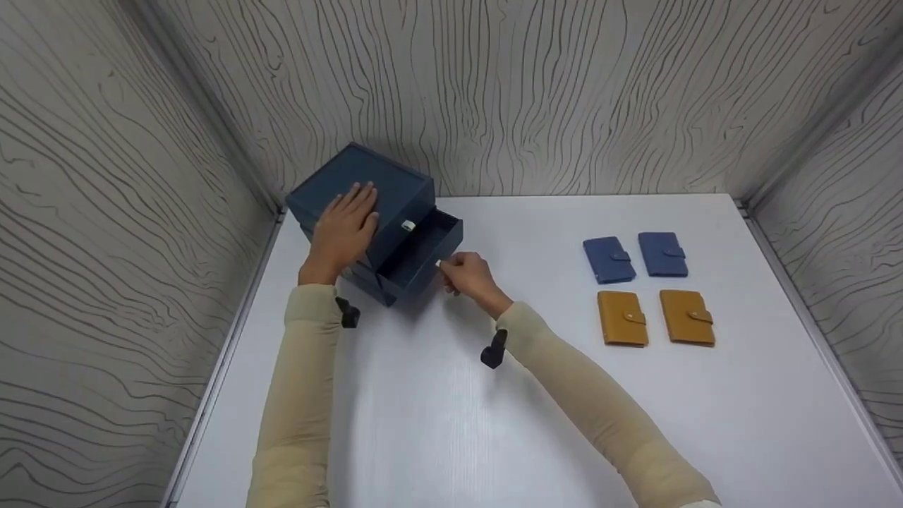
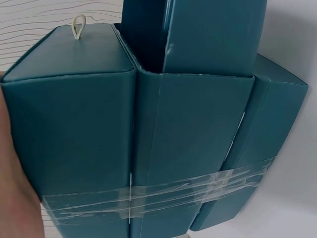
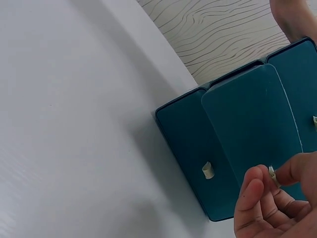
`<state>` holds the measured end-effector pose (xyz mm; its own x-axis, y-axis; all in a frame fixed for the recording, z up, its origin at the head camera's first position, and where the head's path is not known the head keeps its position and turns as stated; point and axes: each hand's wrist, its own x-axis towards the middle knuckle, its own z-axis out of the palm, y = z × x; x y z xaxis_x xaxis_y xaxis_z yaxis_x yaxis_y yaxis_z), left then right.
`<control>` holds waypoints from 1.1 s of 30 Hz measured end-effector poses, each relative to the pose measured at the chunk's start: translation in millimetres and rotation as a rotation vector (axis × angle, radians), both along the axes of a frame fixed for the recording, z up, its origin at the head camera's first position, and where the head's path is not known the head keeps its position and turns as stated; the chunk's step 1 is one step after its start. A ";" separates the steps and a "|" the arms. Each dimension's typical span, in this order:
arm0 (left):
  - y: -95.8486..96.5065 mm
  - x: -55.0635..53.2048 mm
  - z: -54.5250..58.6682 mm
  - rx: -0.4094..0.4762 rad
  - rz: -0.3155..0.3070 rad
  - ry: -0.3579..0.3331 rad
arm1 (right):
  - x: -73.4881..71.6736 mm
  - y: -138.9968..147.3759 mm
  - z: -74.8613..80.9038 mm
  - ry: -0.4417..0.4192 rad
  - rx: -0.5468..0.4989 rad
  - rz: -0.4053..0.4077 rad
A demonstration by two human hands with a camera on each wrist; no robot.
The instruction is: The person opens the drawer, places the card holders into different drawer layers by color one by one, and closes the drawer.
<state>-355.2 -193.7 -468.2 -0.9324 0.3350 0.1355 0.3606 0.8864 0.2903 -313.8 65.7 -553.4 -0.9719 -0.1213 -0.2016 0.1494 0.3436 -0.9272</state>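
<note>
Dark grain lines streak the pale left wall [image 1: 106, 233]. Near it, at the far left of a white table [image 1: 437, 430], stands a dark teal three-drawer chest [image 1: 388, 176], set at an angle. On its top lies the left hand [image 1: 343, 229], palm down, fingers extended and thumb out to the side, gripping nothing; a beige sleeve [image 1: 296, 395] covers that arm. Clear tape [image 2: 163, 198] wraps across the chest's side. The top drawer's cream loop [image 1: 408, 226] hangs free, and the bottom drawer [image 3: 181, 134] sits closed. Between these two, the middle drawer [image 3: 247, 109] juts out toward the near right. Just right of it, the right hand [image 1: 469, 275] pinches this drawer's pull tab [image 3: 273, 176] between thumb and index finger, the other fingers curled. Well apart, at the right of the table, four snap-strap wallets lie flat: two blue wallets [image 1: 663, 254] on the far side, two mustard wallets [image 1: 622, 317] nearer.
</note>
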 end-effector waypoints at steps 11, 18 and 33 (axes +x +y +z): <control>0.5 -0.1 -1.9 0.011 -0.002 0.028 | 5.5 9.2 -0.2 -0.022 0.003 -0.007; 0.0 -1.0 -2.2 0.002 -0.004 0.032 | 10.9 14.8 -1.5 -0.018 0.002 -0.006; 0.0 0.3 -1.3 0.020 0.002 0.020 | 18.9 26.0 -5.8 -0.027 -0.020 -0.029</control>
